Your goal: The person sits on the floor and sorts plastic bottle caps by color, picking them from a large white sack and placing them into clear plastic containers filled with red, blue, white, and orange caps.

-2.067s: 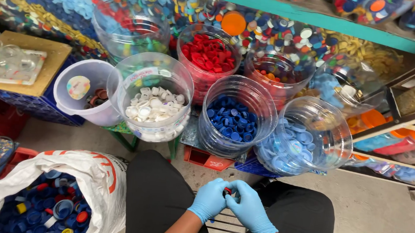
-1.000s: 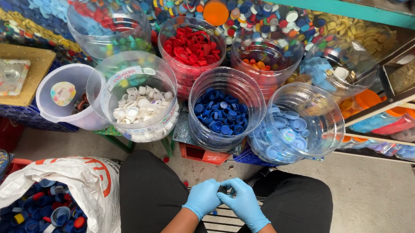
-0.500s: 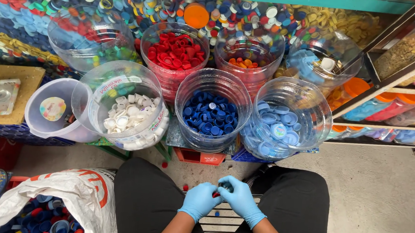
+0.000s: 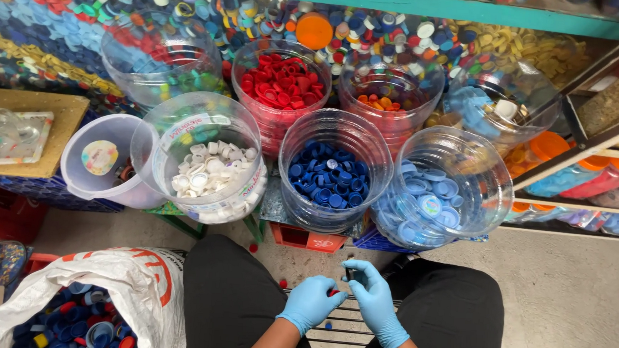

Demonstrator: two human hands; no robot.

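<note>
- The right hand (image 4: 376,307) pinches a small dark cap (image 4: 350,274) between thumb and fingers (image 4: 361,270), raised over the lap; the cap is too small to tell its facing or long axis.
- The left hand (image 4: 311,304) sits just beside it, fingers curled around a red cap (image 4: 333,293) at their tips.
- Both hands wear smooth blue gloves.
- Straight ahead of the fingers stands a clear round plastic jar (image 4: 335,170) of dark blue caps.
- Left of that, a jar of white caps (image 4: 206,168); right, a tilted jar of pale blue caps (image 4: 446,189).
- Beyond, a jar of red caps (image 4: 280,86).
- Down left of the fingers, a crinkled white sack (image 4: 138,285) holds mixed caps.
</note>
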